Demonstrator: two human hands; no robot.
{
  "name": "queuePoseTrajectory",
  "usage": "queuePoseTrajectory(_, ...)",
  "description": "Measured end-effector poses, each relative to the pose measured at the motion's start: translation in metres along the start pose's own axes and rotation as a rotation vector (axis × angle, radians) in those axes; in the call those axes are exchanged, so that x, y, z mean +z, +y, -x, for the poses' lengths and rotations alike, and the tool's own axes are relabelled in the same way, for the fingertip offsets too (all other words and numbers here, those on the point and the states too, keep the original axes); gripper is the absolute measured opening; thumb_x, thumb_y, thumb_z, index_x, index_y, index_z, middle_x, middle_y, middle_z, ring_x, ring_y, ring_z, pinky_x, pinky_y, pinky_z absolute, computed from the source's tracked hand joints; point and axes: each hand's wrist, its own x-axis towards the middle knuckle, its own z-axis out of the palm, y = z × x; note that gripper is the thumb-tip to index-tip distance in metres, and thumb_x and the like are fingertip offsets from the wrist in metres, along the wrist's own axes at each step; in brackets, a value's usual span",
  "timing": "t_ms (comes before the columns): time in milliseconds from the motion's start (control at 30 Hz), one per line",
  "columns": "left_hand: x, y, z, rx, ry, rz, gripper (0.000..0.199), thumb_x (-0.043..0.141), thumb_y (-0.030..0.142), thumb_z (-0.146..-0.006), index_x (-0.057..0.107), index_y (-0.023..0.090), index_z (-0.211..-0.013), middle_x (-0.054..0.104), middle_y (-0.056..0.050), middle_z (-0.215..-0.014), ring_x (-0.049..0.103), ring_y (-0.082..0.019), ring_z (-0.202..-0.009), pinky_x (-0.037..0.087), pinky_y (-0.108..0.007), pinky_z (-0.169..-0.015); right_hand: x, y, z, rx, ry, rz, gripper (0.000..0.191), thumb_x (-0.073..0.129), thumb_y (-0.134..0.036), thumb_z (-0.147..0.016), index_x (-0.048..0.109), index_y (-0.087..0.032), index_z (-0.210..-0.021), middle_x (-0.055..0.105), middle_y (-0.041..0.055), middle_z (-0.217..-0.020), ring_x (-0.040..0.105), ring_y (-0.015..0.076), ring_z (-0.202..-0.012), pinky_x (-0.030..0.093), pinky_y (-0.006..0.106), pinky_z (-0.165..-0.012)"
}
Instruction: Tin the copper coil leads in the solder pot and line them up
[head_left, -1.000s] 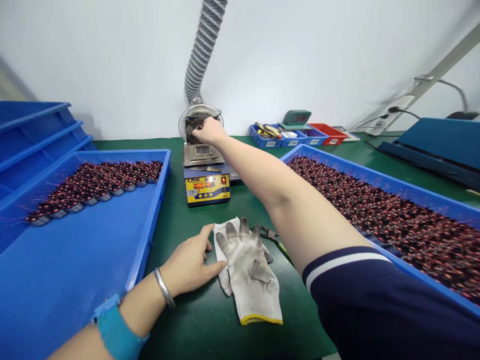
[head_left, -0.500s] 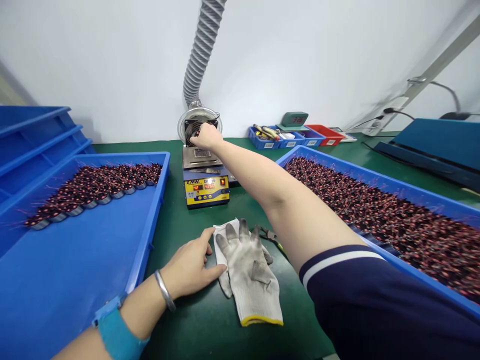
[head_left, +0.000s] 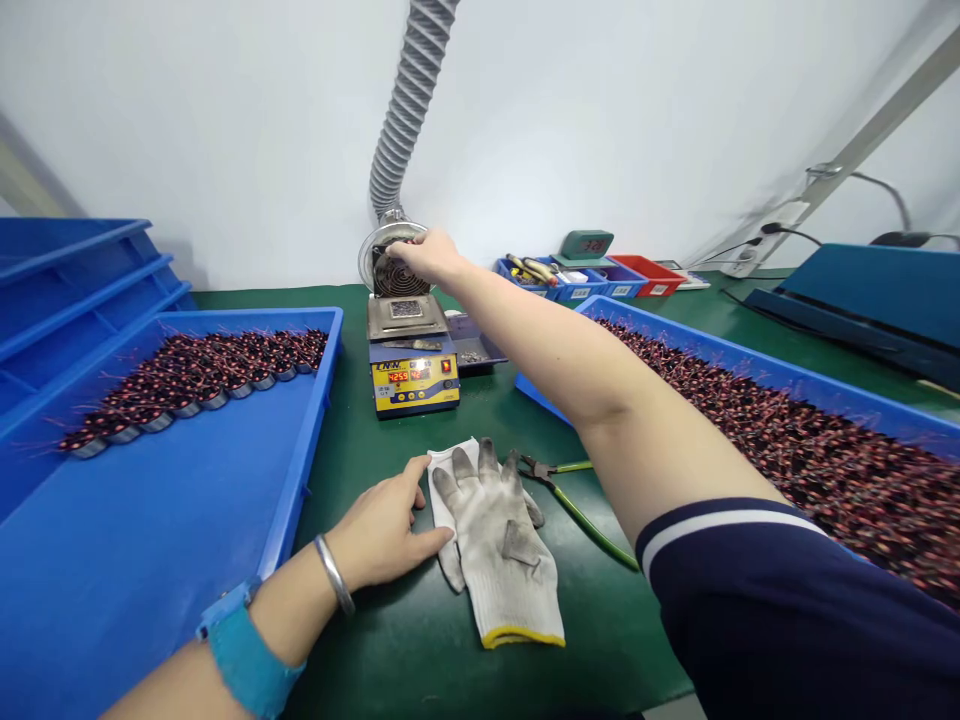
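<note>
My left hand (head_left: 386, 525) rests on the green table, thumb and forefinger apart, touching the left edge of a pair of white work gloves (head_left: 499, 545) with grey-stained fingers. My right hand (head_left: 429, 256) reaches far forward, fingers pinched in front of a round extractor fan (head_left: 403, 275); a bit of dark and red shows at the fingertips, too small to name. Below it stands a solder pot (head_left: 414, 385) with a yellow panel, red digits and a square silvery bath (head_left: 406, 309). Green-handled pliers (head_left: 592, 525) lie right of the gloves, partly under my right forearm.
On the left, a blue tray (head_left: 217, 500) holds rows of small round black parts with red wires. A second blue tray (head_left: 750, 370) at right is packed with such parts. Small bins (head_left: 585, 290), a clock (head_left: 587, 244) and a grey hose (head_left: 409, 110) are at the back.
My right hand has risen slightly and moved right, away from the fan and pot. More of the pliers and a dark dish beside the pot now show. My left hand stays put.
</note>
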Motion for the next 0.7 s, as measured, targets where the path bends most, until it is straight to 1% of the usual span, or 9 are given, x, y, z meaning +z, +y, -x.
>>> queuePoseTrajectory(100, 0.001, 0.000, 0.000, 0.002, 0.013, 0.003, 0.077, 0.059, 0.044, -0.072, 0.030, 0.016, -0.138, 0.058, -0.006, -0.098, 0.053, -0.020, -0.084, 0.041, -0.035, -0.076, -0.010, -0.010, 0.012, 0.075, -0.064, -0.212, 0.024, 0.060, -0.027, -0.074, 0.049, -0.008, -0.064, 0.051, 0.0052, -0.066, 0.046, 0.0089, -0.058, 0.042, 0.023, -0.060)
queuePoseTrajectory(167, 0.001, 0.000, -0.002, 0.014, 0.080, 0.045, 0.073, 0.060, 0.042, -0.072, 0.035, 0.015, -0.135, 0.058, -0.006, -0.097, 0.054, -0.018, -0.079, 0.042, -0.033, -0.074, -0.016, -0.014, 0.021, 0.133, -0.101, -0.292, 0.023, 0.061, -0.026, -0.074, 0.050, -0.008, -0.067, 0.051, 0.0057, -0.066, 0.042, 0.0077, -0.053, 0.035, 0.021, -0.050)
queuePoseTrajectory(233, 0.000, 0.001, -0.004, 0.030, 0.221, 0.173, 0.061, 0.058, 0.038, -0.074, 0.043, 0.013, -0.127, 0.059, -0.006, -0.096, 0.054, -0.014, -0.075, 0.043, -0.030, -0.069, -0.021, -0.015, 0.033, 0.180, -0.157, -0.394, 0.022, 0.060, -0.027, -0.077, 0.051, -0.008, -0.072, 0.052, 0.0063, -0.066, 0.041, 0.0072, -0.051, 0.028, 0.020, -0.044)
queuePoseTrajectory(300, -0.002, 0.003, -0.006, 0.047, 0.409, 0.380, 0.048, 0.056, 0.037, -0.076, 0.051, 0.009, -0.116, 0.059, -0.007, -0.094, 0.054, -0.013, -0.075, 0.043, -0.026, -0.066, -0.026, -0.009, 0.055, 0.193, -0.250, -0.568, 0.021, 0.059, -0.027, -0.080, 0.051, -0.008, -0.078, 0.054, 0.0062, -0.069, 0.041, 0.0058, -0.050, 0.028, 0.018, -0.043)
queuePoseTrajectory(367, -0.007, 0.004, -0.008, 0.045, 0.558, 0.570, 0.044, 0.056, 0.038, -0.077, 0.055, 0.007, -0.108, 0.060, -0.009, -0.094, 0.056, -0.013, -0.078, 0.043, -0.024, -0.066, -0.032, 0.002, 0.086, 0.157, -0.370, -0.742, 0.023, 0.062, -0.028, -0.078, 0.053, -0.008, -0.087, 0.057, 0.0064, -0.076, 0.046, 0.0047, -0.054, 0.037, 0.016, -0.047)
queuePoseTrajectory(400, -0.009, 0.005, -0.008, 0.039, 0.606, 0.644, 0.044, 0.058, 0.039, -0.076, 0.056, 0.007, -0.106, 0.061, -0.010, -0.095, 0.056, -0.013, -0.079, 0.044, -0.024, -0.066, -0.035, 0.009, 0.104, 0.125, -0.435, -0.799, 0.030, 0.066, -0.027, -0.075, 0.055, -0.008, -0.095, 0.059, 0.0068, -0.083, 0.052, 0.0060, -0.061, 0.043, 0.017, -0.054)
queuePoseTrajectory(467, -0.013, 0.006, -0.009, 0.021, 0.656, 0.744, 0.046, 0.061, 0.040, -0.072, 0.057, 0.006, -0.104, 0.062, -0.010, -0.097, 0.058, -0.012, -0.079, 0.044, -0.023, -0.067, -0.040, 0.023, 0.144, -0.004, -0.482, -0.819, 0.045, 0.071, -0.027, -0.068, 0.054, -0.009, -0.106, 0.061, 0.0070, -0.090, 0.059, 0.0102, -0.076, 0.049, 0.021, -0.065)
queuePoseTrajectory(600, -0.017, 0.007, -0.006, 0.028, 0.661, 0.801, 0.041, 0.064, 0.036, -0.070, 0.060, 0.007, -0.098, 0.064, -0.010, -0.096, 0.059, -0.012, -0.079, 0.045, -0.022, -0.067, -0.048, 0.044, 0.213, -0.116, -0.513, -0.784, 0.042, 0.067, -0.015, -0.071, 0.049, -0.010, -0.109, 0.060, 0.0095, -0.101, 0.060, 0.0089, -0.088, 0.049, 0.022, -0.081)
queuePoseTrajectory(700, -0.018, 0.006, -0.004, 0.035, 0.606, 0.776, 0.036, 0.065, 0.033, -0.071, 0.062, 0.008, -0.095, 0.065, -0.009, -0.093, 0.059, -0.013, -0.079, 0.046, -0.022, -0.066, -0.048, 0.052, 0.246, -0.171, -0.461, -0.708, 0.041, 0.065, -0.011, -0.073, 0.049, -0.011, -0.110, 0.059, 0.0108, -0.104, 0.060, 0.0100, -0.091, 0.049, 0.025, -0.085)
